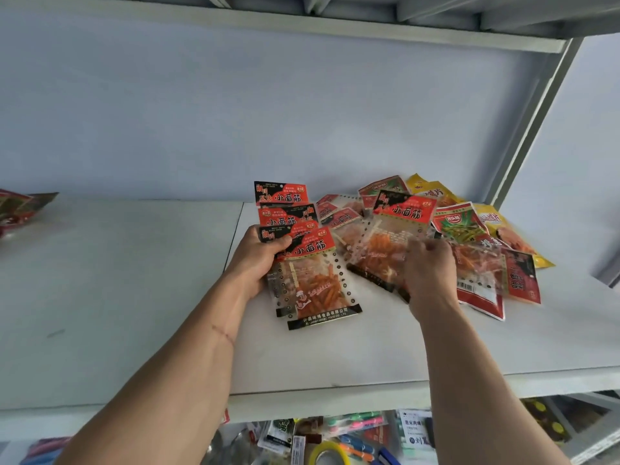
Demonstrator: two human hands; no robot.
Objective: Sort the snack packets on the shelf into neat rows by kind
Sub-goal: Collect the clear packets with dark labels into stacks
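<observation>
My left hand [260, 260] grips a fanned stack of red-and-black snack packets [303, 260] with clear windows showing orange sticks, thumb across the top one, resting on the white shelf [134, 280]. My right hand [429, 275] pinches another packet of the same kind [391, 236] by its lower right edge, lifted a little off a mixed pile. In that pile lie a green-and-red packet [458, 223], yellow packets [432, 189] and more red ones [521, 275].
A few red packets [20, 206] lie at the shelf's far left. An upright metal post [533, 129] stands at the right behind the pile. Another shelf board runs overhead. Below the front edge are pens, tape and other stationery [335, 441].
</observation>
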